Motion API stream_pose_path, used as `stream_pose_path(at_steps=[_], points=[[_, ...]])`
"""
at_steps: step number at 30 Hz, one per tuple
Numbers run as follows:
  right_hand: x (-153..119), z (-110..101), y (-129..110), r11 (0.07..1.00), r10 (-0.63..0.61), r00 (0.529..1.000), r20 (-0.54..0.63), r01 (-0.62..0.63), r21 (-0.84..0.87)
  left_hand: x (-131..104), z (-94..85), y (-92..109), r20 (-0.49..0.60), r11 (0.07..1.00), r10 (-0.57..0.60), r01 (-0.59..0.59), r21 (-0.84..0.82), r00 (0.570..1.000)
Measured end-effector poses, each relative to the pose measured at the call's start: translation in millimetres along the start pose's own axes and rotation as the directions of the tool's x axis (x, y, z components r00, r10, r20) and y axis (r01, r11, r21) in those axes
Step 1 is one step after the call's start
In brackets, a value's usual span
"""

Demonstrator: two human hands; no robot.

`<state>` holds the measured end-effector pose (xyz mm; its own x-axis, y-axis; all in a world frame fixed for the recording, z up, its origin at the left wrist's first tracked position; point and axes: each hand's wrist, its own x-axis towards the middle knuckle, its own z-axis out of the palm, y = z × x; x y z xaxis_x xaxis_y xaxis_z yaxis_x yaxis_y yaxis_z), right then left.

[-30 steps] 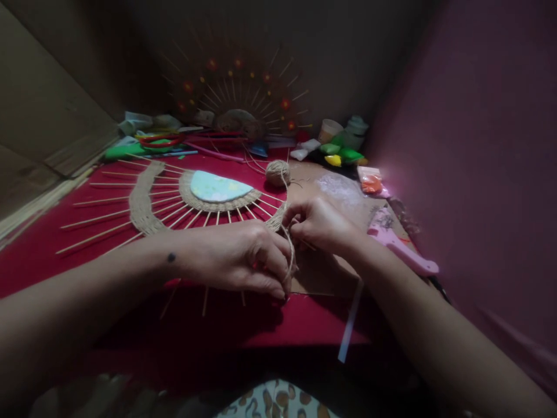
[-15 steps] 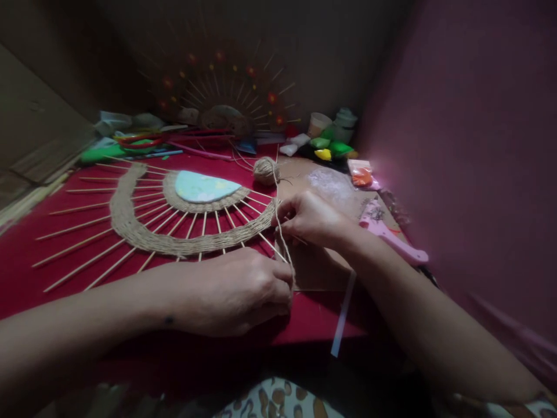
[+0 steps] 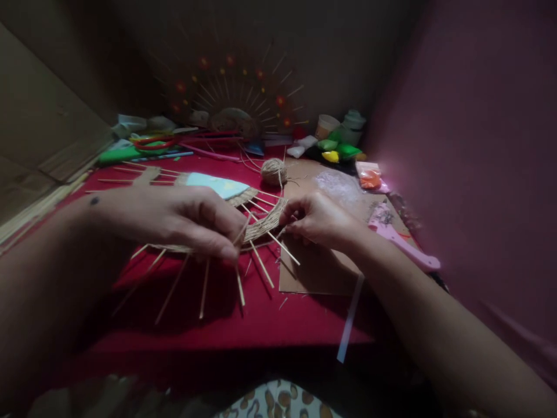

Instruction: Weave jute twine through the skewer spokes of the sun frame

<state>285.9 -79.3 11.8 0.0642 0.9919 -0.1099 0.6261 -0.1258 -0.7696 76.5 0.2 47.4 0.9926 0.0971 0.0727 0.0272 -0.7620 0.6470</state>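
Observation:
A half-round fan of thin wooden sticks (image 3: 262, 268) carries a woven band of twine (image 3: 265, 225) and a light-blue centre piece (image 3: 217, 184). My left hand (image 3: 187, 223) is over the lower middle of the fan, its thumb and fingers pinched on a strand of twine (image 3: 242, 230). The band's right end is between the bent fingers of my right hand (image 3: 322, 217). Behind it lies a ball of twine (image 3: 273, 172), with a strand running down toward that hand. My left hand and forearm hide much of the fan's left side.
Under the fan is a red-covered table (image 3: 304, 319), with a cardboard sheet (image 3: 335, 273) at right. A pink-handled tool (image 3: 404, 247) lies there. Small coloured packets (image 3: 348, 152) and a cup (image 3: 326, 126) stand behind. Against the back wall leans another stick fan with red flowers (image 3: 281, 101).
My left hand has moved up and left with the twine, from below the fan's right end to over its band. My right hand stays at the band's end. The view has shifted slightly.

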Motion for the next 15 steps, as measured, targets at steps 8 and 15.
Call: stream_pose_path(at_steps=[8, 15], points=[[1.0, -0.6, 4.8, 0.970, -0.157, 0.981, -0.115, 0.131, -0.207, -22.7, -25.7, -29.4, 0.232, 0.957, -0.274, 0.289, -0.034, 0.933], [-3.6, 3.9, 5.3, 0.843, -0.207, 0.966, -0.155, 0.096, -0.529, -24.8, -26.9, -24.5, 0.338, 0.962, -0.239, 0.270, -0.046, 0.910]])
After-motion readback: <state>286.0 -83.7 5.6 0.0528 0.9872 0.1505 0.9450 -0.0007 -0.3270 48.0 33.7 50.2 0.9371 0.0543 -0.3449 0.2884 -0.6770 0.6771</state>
